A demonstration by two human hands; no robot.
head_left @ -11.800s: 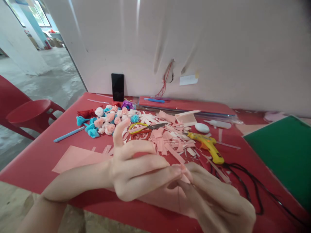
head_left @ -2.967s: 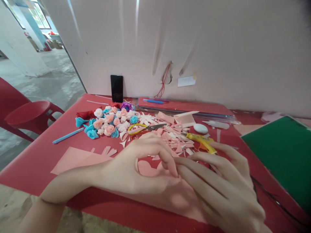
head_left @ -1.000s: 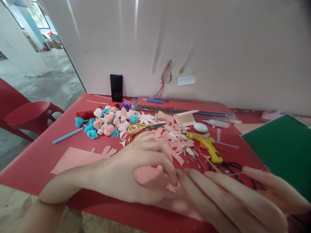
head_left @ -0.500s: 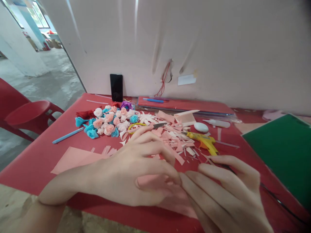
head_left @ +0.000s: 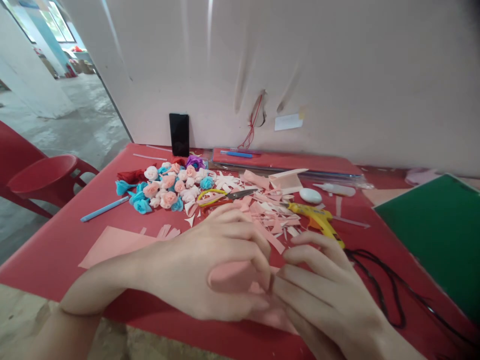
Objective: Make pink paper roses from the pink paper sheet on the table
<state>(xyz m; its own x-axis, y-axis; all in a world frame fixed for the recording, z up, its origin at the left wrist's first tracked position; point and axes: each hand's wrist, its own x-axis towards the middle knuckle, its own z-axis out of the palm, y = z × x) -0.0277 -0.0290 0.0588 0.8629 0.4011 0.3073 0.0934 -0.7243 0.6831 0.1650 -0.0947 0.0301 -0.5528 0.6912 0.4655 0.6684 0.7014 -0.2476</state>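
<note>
My left hand (head_left: pixel 221 265) is closed in a pinch, index finger and thumb curled round a small piece of pink crepe paper (head_left: pixel 257 288). Against its fingertips press those of my right hand (head_left: pixel 322 285), closed on the same paper; their contact is partly hidden. A larger pink sheet (head_left: pixel 272 320) shows beneath both hands. Just beyond my left hand lie scissors (head_left: pixel 213 198) with yellow and red handles. A yellow glue gun (head_left: pixel 318 220) rests beyond my right fingers, its black cord (head_left: pixel 392 280) running to the right.
Paper scraps (head_left: pixel 262 210) cover the middle of the red table (head_left: pixel 56 250). Several paper roses (head_left: pixel 168 185) are bunched at left, near a blue pen (head_left: pixel 105 209) and pink sheet (head_left: pixel 116 247). A phone (head_left: pixel 179 135) leans on the wall. A green board (head_left: pixel 438 240) lies at right.
My right hand has shifted left and turned, its fingers drawing in nearer my left fingertips. More of the glue gun's cord now shows. My left hand has barely moved.
</note>
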